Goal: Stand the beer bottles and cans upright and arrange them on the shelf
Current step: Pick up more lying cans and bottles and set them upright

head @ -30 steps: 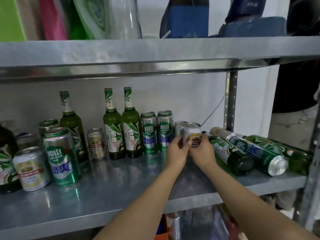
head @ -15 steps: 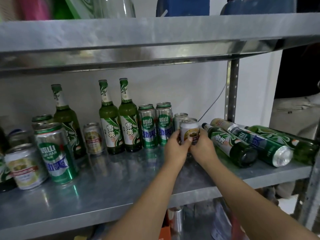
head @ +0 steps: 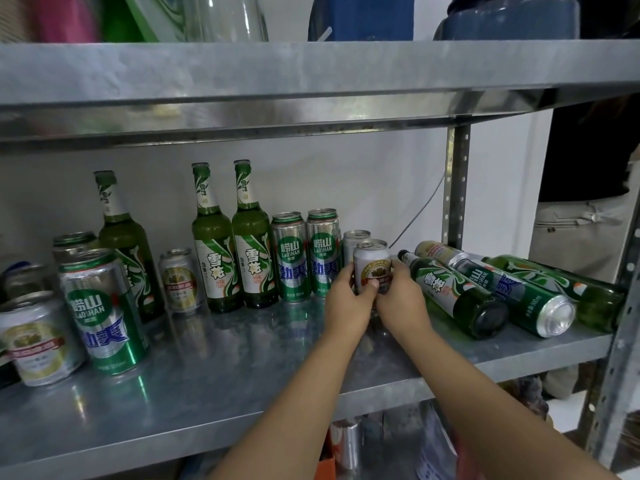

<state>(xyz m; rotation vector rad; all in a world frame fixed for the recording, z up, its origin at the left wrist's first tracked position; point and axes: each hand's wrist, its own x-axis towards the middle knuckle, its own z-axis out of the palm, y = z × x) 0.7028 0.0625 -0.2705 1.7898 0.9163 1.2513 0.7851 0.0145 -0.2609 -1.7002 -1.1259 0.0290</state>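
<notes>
So the short white-and-gold beer can is standing upright on the grey metal shelf, and both hands are on it. The left hand is curled around its left side with the thumb across the front label, and the right hand is cupped around the right side, fingers closed against the can. Whether the can's base actually touches the shelf is hidden behind the hands.

Right behind the held can there's another short silver can, also upright. Just left of the left hand stand two tall green-and-silver Laoshan cans, side by side, and next to those two tall green glass bottles with white labels, touching each other.

Just right of the right hand things are messier: a green glass bottle lies on its side with its neck pointing at the held can, and beyond it a tall green can lies down too, base facing the camera. Past that, another green bottle lies against the shelf's upright post.

Far left of the hands there's a looser bunch of standing stuff: a small gold-label can, a third green bottle, a big Laoshan can up front and a short white can at the edge.
</notes>
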